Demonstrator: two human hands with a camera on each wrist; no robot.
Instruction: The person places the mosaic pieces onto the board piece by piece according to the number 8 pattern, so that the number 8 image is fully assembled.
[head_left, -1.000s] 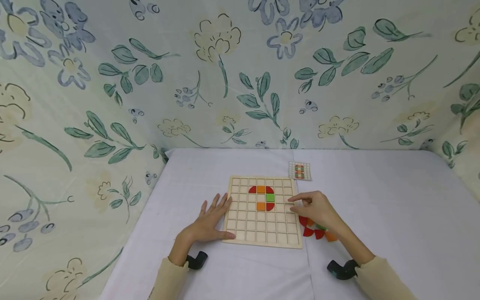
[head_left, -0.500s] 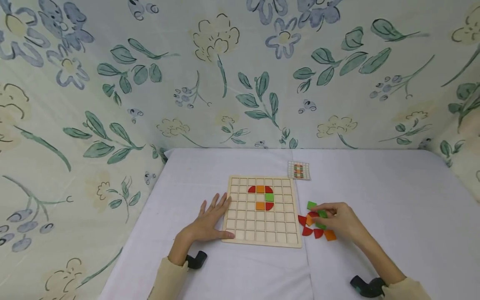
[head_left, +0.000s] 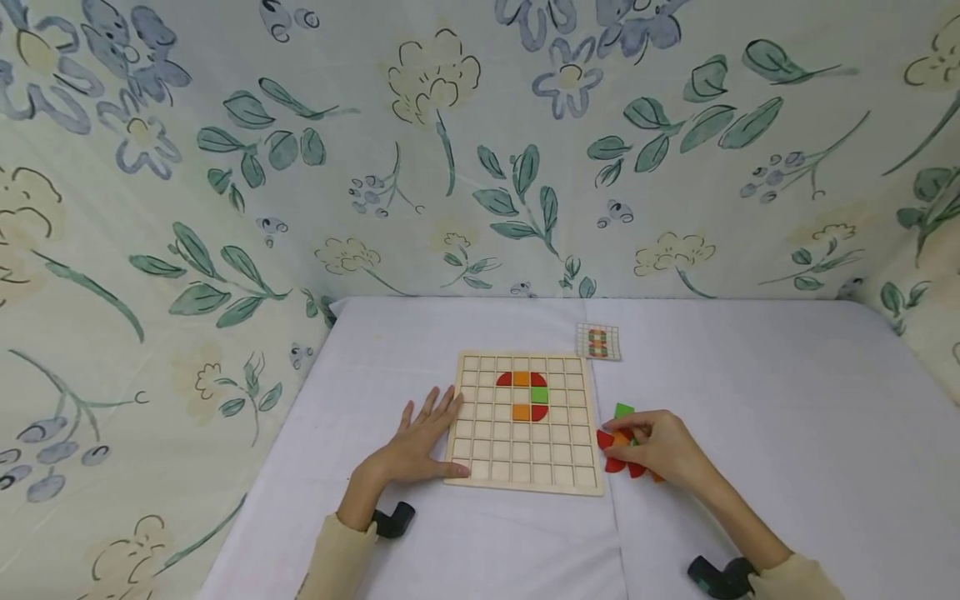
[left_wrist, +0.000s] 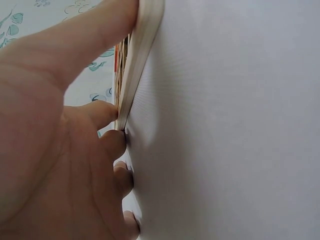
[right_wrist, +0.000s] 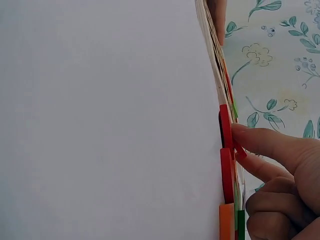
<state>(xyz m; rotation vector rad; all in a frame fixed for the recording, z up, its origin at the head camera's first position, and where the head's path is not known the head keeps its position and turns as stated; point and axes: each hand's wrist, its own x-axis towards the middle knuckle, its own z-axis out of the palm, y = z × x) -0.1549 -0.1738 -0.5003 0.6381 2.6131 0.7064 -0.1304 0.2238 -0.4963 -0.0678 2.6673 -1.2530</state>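
Note:
My left hand (head_left: 414,447) lies spread at the left edge of a wooden grid board (head_left: 491,454), its thumb on the near corner and its fingertips along the side. In the left wrist view, the thumb (left_wrist: 75,40) lies across the board's rim. Right of the board, my right hand (head_left: 666,446) is over a small pile of coloured pieces. Its thumb and index finger pinch a red quarter-circle piece (right_wrist: 241,149), tilted in the right wrist view. On the board sit several red quarter-circles, two orange squares (head_left: 521,412) and a green square (head_left: 538,395). The hand partly hides the pile.
Loose pieces lie close to the board's right edge, among them a green square (head_left: 624,410) and an orange piece (right_wrist: 226,220). A small pattern card (head_left: 598,342) lies by the board's far right corner. White cloth (head_left: 787,400) covers the table; floral fabric hangs behind.
My right hand has moved from the board's right edge out over the pile, then slightly left to a red piece there. The left hand and the pieces on the board have stayed put.

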